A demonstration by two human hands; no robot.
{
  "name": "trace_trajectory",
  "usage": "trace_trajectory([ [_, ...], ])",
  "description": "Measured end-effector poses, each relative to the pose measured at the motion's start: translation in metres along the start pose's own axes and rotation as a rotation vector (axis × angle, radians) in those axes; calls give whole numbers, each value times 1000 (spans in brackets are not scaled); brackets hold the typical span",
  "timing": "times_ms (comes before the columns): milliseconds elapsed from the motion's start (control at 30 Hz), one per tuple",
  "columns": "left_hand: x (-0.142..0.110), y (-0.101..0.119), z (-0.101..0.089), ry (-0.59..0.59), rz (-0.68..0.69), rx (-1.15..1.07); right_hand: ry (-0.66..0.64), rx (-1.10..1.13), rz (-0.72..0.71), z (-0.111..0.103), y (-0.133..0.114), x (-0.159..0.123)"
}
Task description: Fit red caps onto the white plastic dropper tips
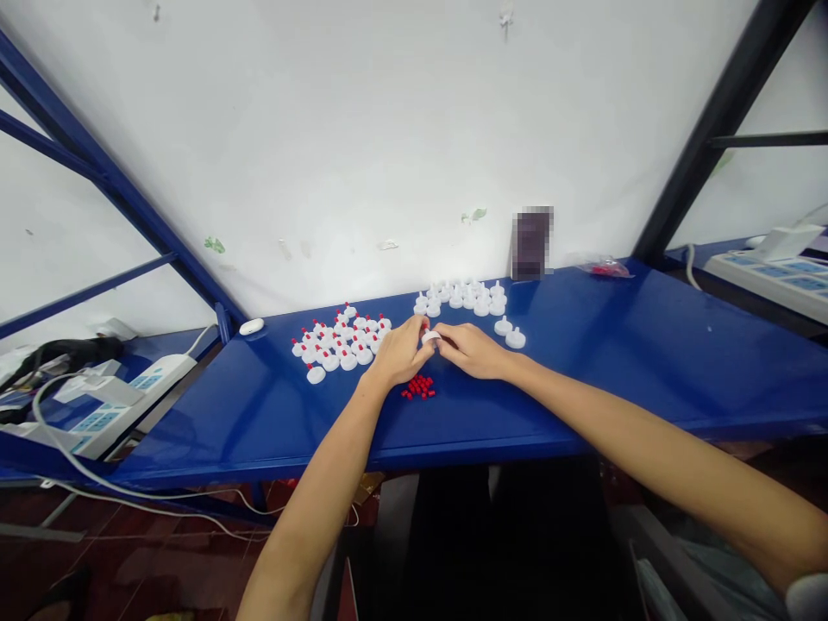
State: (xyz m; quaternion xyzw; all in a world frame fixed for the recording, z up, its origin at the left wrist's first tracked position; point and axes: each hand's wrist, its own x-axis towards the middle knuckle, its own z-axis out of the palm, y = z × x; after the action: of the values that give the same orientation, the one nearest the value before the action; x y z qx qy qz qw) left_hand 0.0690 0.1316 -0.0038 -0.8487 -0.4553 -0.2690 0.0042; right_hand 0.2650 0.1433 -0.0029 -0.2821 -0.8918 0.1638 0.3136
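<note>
Between both hands, over the blue table, is a white nozzle cap (430,337). My left hand (402,352) closes on it from the left, and a bit of red shows by the fingertips. From the right, my right hand (473,350) pinches the same cap. Just below the hands lies a small pile of loose red tips (418,387). Left of my left hand stand several white caps with red tips (341,341). Behind the hands is a group of white caps with bare nozzles (475,297), and two more bare caps (510,332) sit nearer my right wrist.
A dark upright object (531,245), pixelated, leans on the wall. Near it lies a clear bag with red contents (606,268). A white oval case (252,327) is at the table's left. Power strips (139,398) and cables flank the blue table (621,362); metal frame posts rise at both sides.
</note>
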Motion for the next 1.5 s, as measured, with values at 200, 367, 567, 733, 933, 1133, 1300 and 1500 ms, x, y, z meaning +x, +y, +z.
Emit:
trace_trajectory([
  [200,1,3,-1,-18,-17,64,29,34,-12,2,0,0],
  [367,2,3,-1,-10,7,133,38,25,-4,1,-1,1],
  [567,2,2,1,-4,46,125,-15,-40,18,0,-3,1],
  [733,1,0,3,2,28,80,-27,-90,14,0,0,1],
  [933,0,0,-1,54,67,-75,12,-49,49,-2,5,1],
  [1133,3,4,-2,178,51,-205,1,-80,60,-1,9,2],
  [1300,6,6,-1,220,27,-246,85,-146,112,1,9,3],
  [1500,6,0,-1,370,-49,-221,143,-279,242,-7,19,6],
])
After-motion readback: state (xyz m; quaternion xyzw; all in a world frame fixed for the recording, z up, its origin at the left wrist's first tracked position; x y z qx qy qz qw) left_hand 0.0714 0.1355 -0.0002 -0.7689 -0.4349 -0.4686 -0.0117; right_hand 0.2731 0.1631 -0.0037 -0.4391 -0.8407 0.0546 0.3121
